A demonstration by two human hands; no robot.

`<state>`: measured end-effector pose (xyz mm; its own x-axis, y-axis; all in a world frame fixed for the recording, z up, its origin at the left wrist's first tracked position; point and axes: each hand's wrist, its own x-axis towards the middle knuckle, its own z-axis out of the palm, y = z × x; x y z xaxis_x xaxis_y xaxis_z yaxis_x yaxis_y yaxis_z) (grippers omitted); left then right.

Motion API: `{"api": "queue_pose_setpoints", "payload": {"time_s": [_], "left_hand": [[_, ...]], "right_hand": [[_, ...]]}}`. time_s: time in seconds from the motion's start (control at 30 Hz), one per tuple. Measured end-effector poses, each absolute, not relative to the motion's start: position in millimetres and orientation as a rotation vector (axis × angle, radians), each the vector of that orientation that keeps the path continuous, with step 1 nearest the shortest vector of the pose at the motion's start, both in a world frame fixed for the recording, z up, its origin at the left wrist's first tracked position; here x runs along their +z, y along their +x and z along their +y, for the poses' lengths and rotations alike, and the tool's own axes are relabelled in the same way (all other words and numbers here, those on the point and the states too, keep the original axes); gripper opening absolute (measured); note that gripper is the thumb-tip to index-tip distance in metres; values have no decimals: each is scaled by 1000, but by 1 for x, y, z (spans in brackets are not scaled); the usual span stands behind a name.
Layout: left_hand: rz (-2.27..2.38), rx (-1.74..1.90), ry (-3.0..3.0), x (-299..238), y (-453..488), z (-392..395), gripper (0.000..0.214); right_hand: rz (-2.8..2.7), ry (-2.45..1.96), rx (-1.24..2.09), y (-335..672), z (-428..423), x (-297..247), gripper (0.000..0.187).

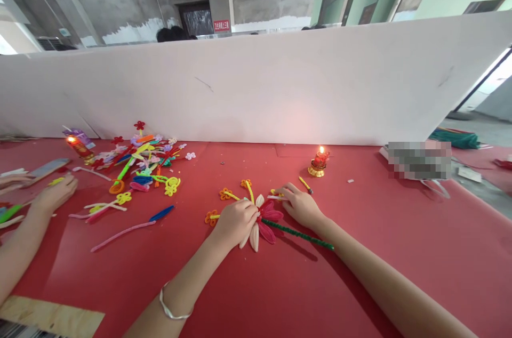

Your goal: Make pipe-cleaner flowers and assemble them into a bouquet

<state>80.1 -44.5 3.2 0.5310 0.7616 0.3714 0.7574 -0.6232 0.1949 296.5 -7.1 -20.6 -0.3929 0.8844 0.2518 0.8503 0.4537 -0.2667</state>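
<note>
My left hand [237, 222] is closed around the middle of a pipe-cleaner flower [267, 231] at the centre of the head view. The flower has white and pink petals, yellow stamens [231, 195] with orange curled tips, and a dark green stem [300, 233] running right, towards my right forearm. My left hand covers part of the blossom. Just right of the petals, my right hand [301, 207] has its fingertips pinched at a small yellow and white pipe-cleaner piece [274, 197]; the fingers partly hide it. A bracelet [173, 310] circles my left wrist.
A lit red candle [320, 161] stands on a gold base beyond my right hand, near a short yellow stick [305, 185]. Left lies a heap of colourful pipe-cleaner pieces [140, 167]. Another person's hand [58, 194] works there, near a second lit candle [78, 147]. A white partition [248, 93] closes the back.
</note>
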Motion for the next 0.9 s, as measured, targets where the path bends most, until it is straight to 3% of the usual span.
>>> {"api": "queue_pose_setpoints", "payload": {"time_s": [0.47, 0.63, 0.77, 0.9], "left_hand": [[1414, 701, 2691, 26, 65, -38, 18], [1904, 640, 2471, 53, 33, -30, 25], [2412, 618, 2135, 65, -14, -25, 12], [2536, 765, 1637, 66, -67, -23, 22]], "right_hand": [[-2332, -1544, 156, 294, -9, -19, 37], [-2294, -1564, 155, 293, -9, -18, 39], [-2303, -1574, 127, 293, -10, -17, 38], [-2316, -1579, 127, 292, -10, -15, 38]]}}
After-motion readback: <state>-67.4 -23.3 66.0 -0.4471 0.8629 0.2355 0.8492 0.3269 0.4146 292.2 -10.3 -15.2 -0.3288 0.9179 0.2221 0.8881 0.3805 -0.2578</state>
